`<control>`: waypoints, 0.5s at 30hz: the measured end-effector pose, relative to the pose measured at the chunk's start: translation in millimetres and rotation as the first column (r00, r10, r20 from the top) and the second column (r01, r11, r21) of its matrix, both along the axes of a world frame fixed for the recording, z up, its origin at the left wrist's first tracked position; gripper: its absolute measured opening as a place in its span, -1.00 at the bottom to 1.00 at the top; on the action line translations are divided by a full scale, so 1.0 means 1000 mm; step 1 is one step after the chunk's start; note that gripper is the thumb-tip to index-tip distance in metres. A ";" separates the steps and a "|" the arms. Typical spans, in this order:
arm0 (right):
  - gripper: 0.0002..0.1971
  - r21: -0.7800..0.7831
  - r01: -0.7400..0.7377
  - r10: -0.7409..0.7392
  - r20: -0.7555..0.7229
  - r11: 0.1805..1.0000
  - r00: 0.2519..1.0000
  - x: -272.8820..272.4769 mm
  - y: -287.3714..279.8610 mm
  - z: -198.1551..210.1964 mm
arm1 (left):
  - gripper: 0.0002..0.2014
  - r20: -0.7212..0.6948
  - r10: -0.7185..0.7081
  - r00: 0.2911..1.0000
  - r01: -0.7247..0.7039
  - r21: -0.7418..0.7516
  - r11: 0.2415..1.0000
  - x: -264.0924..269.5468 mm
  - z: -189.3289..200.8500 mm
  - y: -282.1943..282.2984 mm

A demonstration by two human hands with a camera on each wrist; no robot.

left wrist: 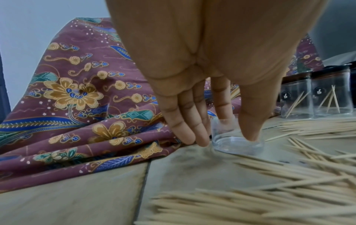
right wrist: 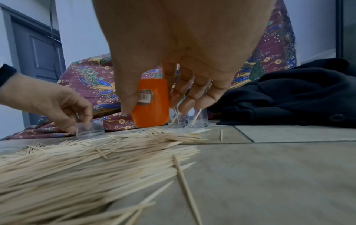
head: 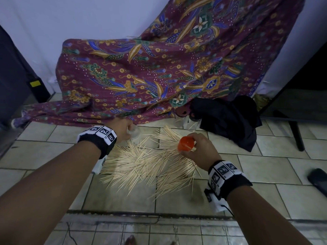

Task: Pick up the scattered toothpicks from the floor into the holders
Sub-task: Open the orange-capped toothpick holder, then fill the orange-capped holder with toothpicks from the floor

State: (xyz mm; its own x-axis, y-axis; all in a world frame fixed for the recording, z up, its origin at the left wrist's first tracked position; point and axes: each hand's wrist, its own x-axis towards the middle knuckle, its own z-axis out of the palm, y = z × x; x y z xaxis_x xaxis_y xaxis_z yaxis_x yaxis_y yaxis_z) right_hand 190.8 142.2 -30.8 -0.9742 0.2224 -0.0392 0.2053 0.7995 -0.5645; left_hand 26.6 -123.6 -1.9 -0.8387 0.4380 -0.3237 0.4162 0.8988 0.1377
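A big heap of wooden toothpicks (head: 150, 163) (left wrist: 289, 182) (right wrist: 77, 167) lies spread over the floor tiles. At the heap's far left edge stands a small clear holder (head: 134, 132) (left wrist: 237, 141) (right wrist: 90, 128). My left hand (head: 123, 128) (left wrist: 238, 128) pinches its rim between thumb and forefinger, while the other fingers reach down to the tile. My right hand (head: 200, 147) (right wrist: 154, 108) grips an orange holder (head: 186, 144) (right wrist: 151, 103) and keeps it just above the heap's far right side. Whether anything is inside it is hidden.
Two clear jars with dark lids (head: 187, 121) (left wrist: 316, 97) (right wrist: 187, 120), a few toothpicks inside, stand behind the heap. A patterned maroon cloth (head: 141, 76) drapes behind them, with a black garment (head: 230, 119) to the right. A dark flat object (head: 318, 179) lies far right; a floor channel (head: 141, 213) runs in front.
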 end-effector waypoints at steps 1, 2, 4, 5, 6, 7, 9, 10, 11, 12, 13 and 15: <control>-0.43 0.003 0.005 -0.005 0.002 1.000 1.000 0.001 0.001 0.000 | -0.77 0.000 -0.003 1.000 0.003 -0.003 1.000 -0.001 -0.001 -0.001; -0.43 0.004 0.010 -0.010 0.004 1.000 1.000 0.002 0.002 0.000 | -0.76 -0.001 -0.004 1.000 0.004 -0.007 1.000 -0.002 -0.001 -0.001; -0.43 0.005 0.025 -0.025 0.012 1.000 1.000 0.004 0.005 0.001 | -0.76 -0.012 -0.006 1.000 0.006 -0.005 1.000 -0.001 -0.001 -0.001; -0.42 0.005 0.031 -0.031 0.016 1.000 0.999 0.005 0.006 0.001 | -0.76 -0.028 -0.011 1.000 0.011 0.007 1.000 -0.001 0.000 0.000; -0.42 0.004 0.037 -0.037 0.018 0.999 0.999 0.007 0.007 0.001 | -0.77 -0.050 -0.018 0.999 0.020 0.024 1.000 0.000 0.001 0.001; -0.42 0.003 0.043 -0.043 0.016 0.999 0.999 0.009 0.008 0.001 | -0.79 -0.072 -0.031 0.997 0.034 0.042 0.999 0.001 0.002 0.004; -0.42 0.001 0.053 -0.053 0.006 0.999 0.999 0.013 0.011 0.000 | -0.81 -0.111 -0.070 0.991 0.079 0.074 0.994 0.004 0.006 0.011; -0.43 -0.002 0.060 -0.060 0.002 0.998 0.998 0.015 0.013 0.000 | -0.81 -0.118 -0.090 0.989 0.101 0.088 0.991 0.007 0.009 0.017; -0.44 -0.003 0.067 -0.067 -0.001 0.998 0.998 0.018 0.016 -0.001 | -0.80 -0.123 -0.114 0.986 0.127 0.099 0.987 0.010 0.012 0.023; -0.45 -0.003 0.074 -0.074 -0.003 0.997 0.997 0.022 0.018 0.000 | -0.80 -0.126 -0.144 0.982 0.158 0.108 0.982 0.014 0.015 0.029; -0.45 0.000 0.082 -0.082 -0.008 0.997 0.997 0.025 0.021 0.000 | -0.79 -0.132 -0.176 0.976 0.192 0.117 0.974 0.017 0.018 0.037; -0.46 0.017 0.108 -0.108 -0.006 0.994 0.994 0.033 0.028 0.002 | -0.78 -0.138 -0.234 0.962 0.253 0.143 0.957 0.027 0.022 0.054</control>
